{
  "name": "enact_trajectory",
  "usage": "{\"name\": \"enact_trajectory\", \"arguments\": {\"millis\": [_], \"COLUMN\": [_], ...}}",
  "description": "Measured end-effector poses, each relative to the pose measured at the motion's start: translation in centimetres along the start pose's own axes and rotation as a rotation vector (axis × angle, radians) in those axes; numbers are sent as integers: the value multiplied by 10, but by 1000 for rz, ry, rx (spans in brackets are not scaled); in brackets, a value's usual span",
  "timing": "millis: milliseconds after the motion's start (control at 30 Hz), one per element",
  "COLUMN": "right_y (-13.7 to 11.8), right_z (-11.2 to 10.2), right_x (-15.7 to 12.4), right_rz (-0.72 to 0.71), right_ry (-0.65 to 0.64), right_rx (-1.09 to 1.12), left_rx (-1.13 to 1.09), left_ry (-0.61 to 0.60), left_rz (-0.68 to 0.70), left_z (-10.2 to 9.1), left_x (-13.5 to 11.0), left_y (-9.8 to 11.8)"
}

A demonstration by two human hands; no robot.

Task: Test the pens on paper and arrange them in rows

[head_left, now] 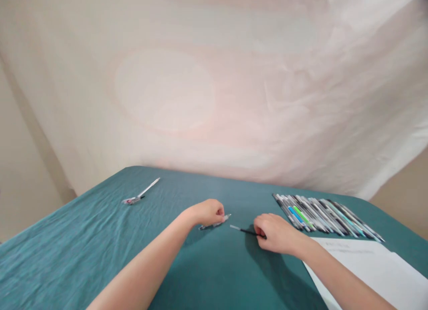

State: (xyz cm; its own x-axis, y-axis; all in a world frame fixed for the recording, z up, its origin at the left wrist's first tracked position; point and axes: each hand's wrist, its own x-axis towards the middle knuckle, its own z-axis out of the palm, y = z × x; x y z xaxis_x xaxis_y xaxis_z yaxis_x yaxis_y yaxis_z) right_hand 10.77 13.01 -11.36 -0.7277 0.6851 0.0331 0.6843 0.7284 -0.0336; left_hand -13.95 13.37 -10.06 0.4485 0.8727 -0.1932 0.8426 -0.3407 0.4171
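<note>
My left hand (210,212) is closed in a pinch on a clear pen (209,226) just above the cloth, left of centre. The pen's two ends stick out past the fingers. To the right, my right hand (276,233) is closed around a slim black pen refill (246,231) with a pale, see-through end. That end points left toward the clear pen, with a small gap between them. The fingers hide the refill's other end.
A slanted row of pens (321,216), mostly clear and black with blue and green ones, lies at the right. White paper sheets (371,274) lie in front of it, under my right forearm. A white pen (147,188) and small parts rest far left on the green tablecloth (207,274).
</note>
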Motion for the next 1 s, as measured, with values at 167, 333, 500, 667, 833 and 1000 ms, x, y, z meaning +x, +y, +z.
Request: {"name": "enact_trajectory", "arguments": {"millis": [167,333,500,667,833,1000], "right_y": [16,21,31,46,55,52], "right_z": [8,16,17,12,6,6], "right_x": [-19,-22,-24,-26,-25,-24], "right_rz": [117,167,170,211,223,230], "right_ry": [-1,0,-18,71,215,209], "right_rx": [159,303,492,656,785,851], "left_rx": [135,229,188,162,165,152], "left_ry": [154,219,198,323,400,446], "left_rz": [44,71,100,97,120,164], "left_z": [18,27,24,21,21,23], "left_x": [8,12,16,18,17,16], "left_y": [14,16,14,17,23,26]}}
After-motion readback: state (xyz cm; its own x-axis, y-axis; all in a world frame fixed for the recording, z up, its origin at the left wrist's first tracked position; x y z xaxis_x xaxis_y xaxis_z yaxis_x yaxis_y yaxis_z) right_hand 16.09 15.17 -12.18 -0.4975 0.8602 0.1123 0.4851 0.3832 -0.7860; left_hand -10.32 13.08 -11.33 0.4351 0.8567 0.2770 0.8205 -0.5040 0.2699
